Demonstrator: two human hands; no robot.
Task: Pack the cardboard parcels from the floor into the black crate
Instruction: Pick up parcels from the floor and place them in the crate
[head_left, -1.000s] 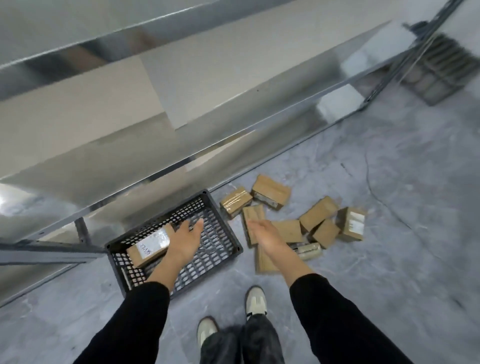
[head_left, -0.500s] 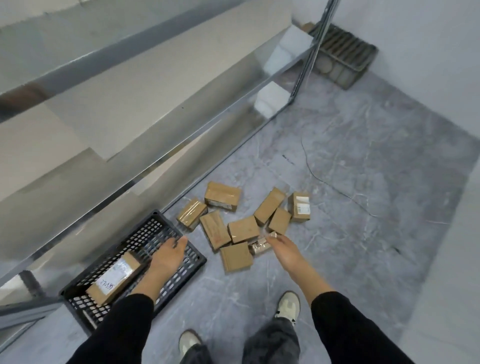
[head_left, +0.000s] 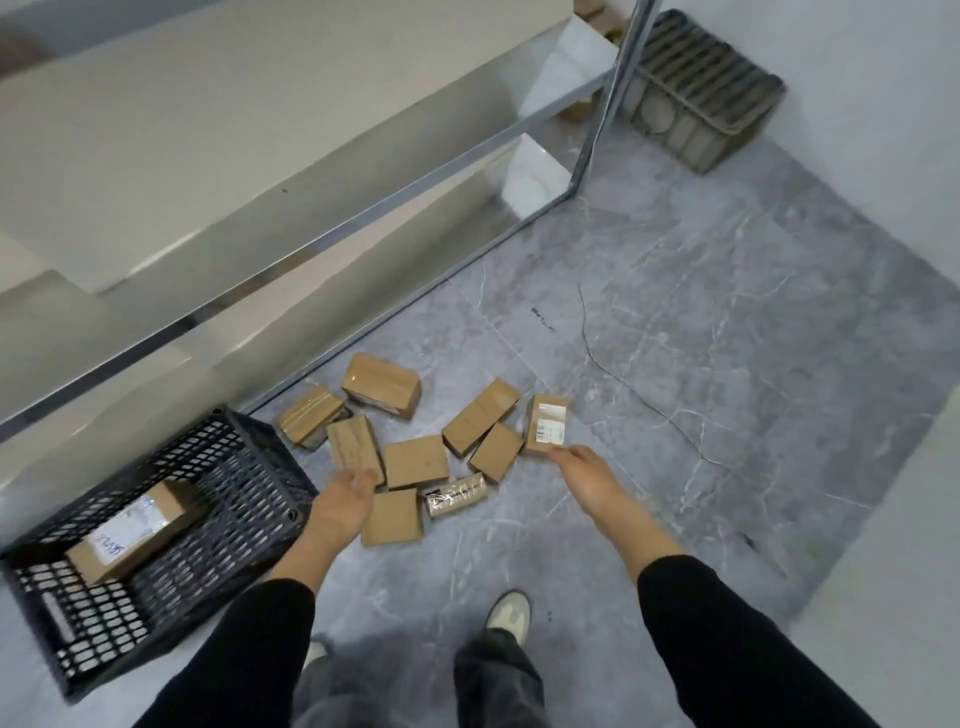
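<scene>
Several brown cardboard parcels lie scattered on the grey floor. The black crate (head_left: 244, 467) stands at the lower left and holds one parcel with a white label (head_left: 132, 530). My left hand (head_left: 343, 499) is over the floor just right of the crate, fingers relaxed, by a long parcel (head_left: 353, 447) and a square one (head_left: 393, 517). My right hand (head_left: 584, 470) reaches with straight fingers toward a labelled parcel (head_left: 546, 423) at the right of the pile and holds nothing.
A metal shelf rack (head_left: 363, 228) runs along the left and back, its lower rail just behind the parcels. A grey slatted crate (head_left: 696, 93) stands at the far right corner. My shoes (head_left: 509, 610) are below the pile. A wall (head_left: 883, 545) borders the right.
My left hand has come out of the crate to the parcels on the floor. My right hand has shifted right toward the labelled parcel. The view has swung right.
</scene>
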